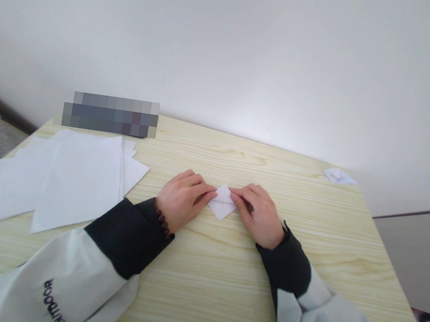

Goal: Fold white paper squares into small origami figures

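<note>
A small white folded paper (221,208), diamond-shaped with crease lines across it, is between my hands at the middle of the table. My left hand (185,195) pinches its left corner between thumb and forefinger. On the opposite side, the thumb and forefinger of my right hand (259,210) pinch the right corner. The fingertips cover both side corners of the paper. Its top and bottom points show, and the lower point is toward me.
Several loose white paper sheets (83,185) overlap on the table's left side. Behind them is a dark, pixelated object (109,117). Another folded white paper piece (339,176) lies at the far right corner of the wooden table (213,288). A white wall (230,51) borders the back edge.
</note>
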{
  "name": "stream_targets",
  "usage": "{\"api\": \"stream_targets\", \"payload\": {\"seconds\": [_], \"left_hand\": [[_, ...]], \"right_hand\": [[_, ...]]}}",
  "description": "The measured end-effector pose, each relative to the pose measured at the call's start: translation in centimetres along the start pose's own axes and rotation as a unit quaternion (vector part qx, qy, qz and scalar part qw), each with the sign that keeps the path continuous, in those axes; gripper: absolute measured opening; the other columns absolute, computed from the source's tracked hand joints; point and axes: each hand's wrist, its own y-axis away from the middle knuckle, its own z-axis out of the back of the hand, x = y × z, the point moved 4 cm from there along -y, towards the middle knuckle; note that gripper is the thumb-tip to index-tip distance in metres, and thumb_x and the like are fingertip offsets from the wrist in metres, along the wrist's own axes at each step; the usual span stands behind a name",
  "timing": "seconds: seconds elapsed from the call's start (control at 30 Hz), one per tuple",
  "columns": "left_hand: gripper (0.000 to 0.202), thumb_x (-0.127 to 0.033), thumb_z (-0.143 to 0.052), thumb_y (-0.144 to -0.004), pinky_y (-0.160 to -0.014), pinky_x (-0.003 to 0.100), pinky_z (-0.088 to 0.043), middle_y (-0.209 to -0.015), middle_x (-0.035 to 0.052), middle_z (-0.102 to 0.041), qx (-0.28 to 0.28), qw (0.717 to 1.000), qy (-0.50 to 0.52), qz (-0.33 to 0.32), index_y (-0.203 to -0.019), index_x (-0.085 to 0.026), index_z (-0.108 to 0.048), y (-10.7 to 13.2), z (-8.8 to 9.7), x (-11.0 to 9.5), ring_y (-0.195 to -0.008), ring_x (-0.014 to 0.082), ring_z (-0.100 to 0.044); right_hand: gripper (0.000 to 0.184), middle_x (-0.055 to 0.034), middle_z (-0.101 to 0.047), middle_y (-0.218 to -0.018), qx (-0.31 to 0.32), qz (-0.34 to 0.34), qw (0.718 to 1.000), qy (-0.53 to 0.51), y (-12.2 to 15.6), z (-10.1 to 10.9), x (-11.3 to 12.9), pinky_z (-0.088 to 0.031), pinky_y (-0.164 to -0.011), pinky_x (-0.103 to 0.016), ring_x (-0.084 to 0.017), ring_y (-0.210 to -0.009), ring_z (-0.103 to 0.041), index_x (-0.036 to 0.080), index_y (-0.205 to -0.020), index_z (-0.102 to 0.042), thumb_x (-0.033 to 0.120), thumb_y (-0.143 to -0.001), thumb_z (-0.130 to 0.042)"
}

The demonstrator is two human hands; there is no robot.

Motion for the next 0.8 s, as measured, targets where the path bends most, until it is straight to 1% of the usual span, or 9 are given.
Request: {"api": "stream_targets", "payload": {"seconds": [0.2, 0.43, 0.6, 0.8], "left_hand": [[0.025, -0.030, -0.049, -0.089, -0.071, 0.030, -0.047, -0.073, 0.0044, -0.065, 0.000, 1.000, -0.024, 0.005, -0.084, -0.018, -0.070, 0.01, -0.18, 0.14, -0.073, 0.0166, -0.054], [0.026, -0.032, -0.049, -0.089, -0.072, 0.030, -0.046, -0.074, 0.0040, -0.066, 0.003, 0.999, -0.050, 0.017, -0.081, -0.018, -0.069, -0.04, -0.19, -0.02, -0.073, 0.0165, -0.056], [0.024, -0.038, -0.054, -0.085, -0.072, 0.030, -0.045, -0.076, 0.0035, -0.066, 0.016, 0.999, -0.041, 0.027, -0.081, -0.019, -0.069, -0.11, -0.09, -0.10, -0.074, 0.0169, -0.056], [0.021, -0.036, -0.057, -0.084, -0.071, 0.031, -0.043, -0.074, 0.0021, -0.066, 0.031, 0.998, -0.013, 0.059, -0.077, -0.020, -0.068, -0.31, -0.22, 0.14, -0.072, 0.0168, -0.056]], "right_hand": [[0.019, -0.0053, -0.063, -0.083, 0.000, -0.012, 1.000, 0.007, -0.01, -0.08, 0.15, -0.043, -0.075, -0.033, -0.019, -0.080, -0.055, 0.019, -0.097, -0.064, 0.024, -0.090, -0.048], [0.018, -0.0055, -0.065, -0.086, -0.003, -0.021, 1.000, 0.007, -0.07, 0.06, 0.39, -0.043, -0.075, -0.033, -0.019, -0.083, -0.056, 0.019, -0.097, -0.061, 0.023, -0.090, -0.044], [0.017, -0.0055, -0.064, -0.083, -0.005, -0.028, 1.000, 0.009, -0.08, 0.05, 0.43, -0.043, -0.073, -0.033, -0.019, -0.080, -0.055, 0.019, -0.093, -0.061, 0.024, -0.090, -0.045], [0.018, -0.0058, -0.062, -0.086, -0.012, -0.033, 0.999, -0.015, -0.04, -0.01, 0.35, -0.043, -0.077, -0.033, -0.019, -0.083, -0.055, 0.020, -0.094, -0.061, 0.022, -0.090, -0.044]]}}
